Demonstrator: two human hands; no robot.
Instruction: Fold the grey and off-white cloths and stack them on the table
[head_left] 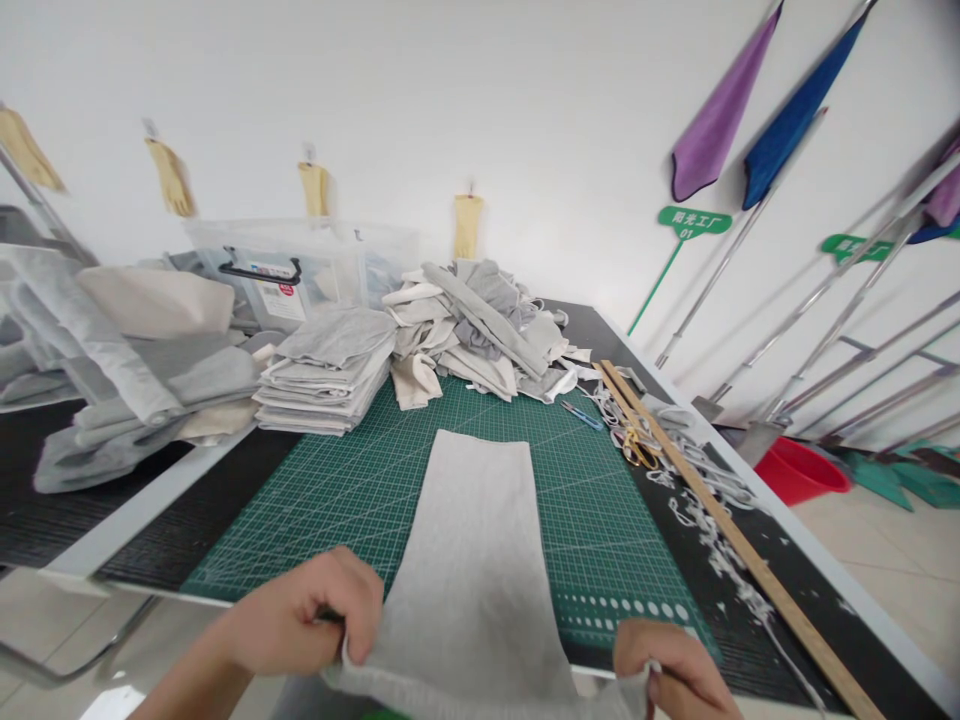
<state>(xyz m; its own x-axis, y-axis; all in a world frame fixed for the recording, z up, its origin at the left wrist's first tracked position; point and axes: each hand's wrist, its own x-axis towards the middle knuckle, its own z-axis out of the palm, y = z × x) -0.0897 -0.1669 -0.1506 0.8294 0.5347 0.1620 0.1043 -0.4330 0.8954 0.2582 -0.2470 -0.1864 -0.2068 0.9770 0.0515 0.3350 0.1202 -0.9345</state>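
A long piece of light grey cloth (484, 540) lies on the green cutting mat (330, 520), its near end pulled over the table's front edge. My left hand (307, 610) is closed on the near left corner of this cloth. At the near right corner, my right hand (667, 665) pinches the cloth too. Between both hands the near edge is stretched wide and sags slightly. The lowest part of the cloth is cut off by the bottom of the view.
A folded cloth stack (330, 370) and a loose cloth heap (480, 330) stand behind. More cloth (150, 370) lies left, by a clear plastic box (300, 270). Blue thread snips (583, 416), gold-handled scissors (636, 447), a wooden strip (720, 520) and scraps (712, 540) lie right.
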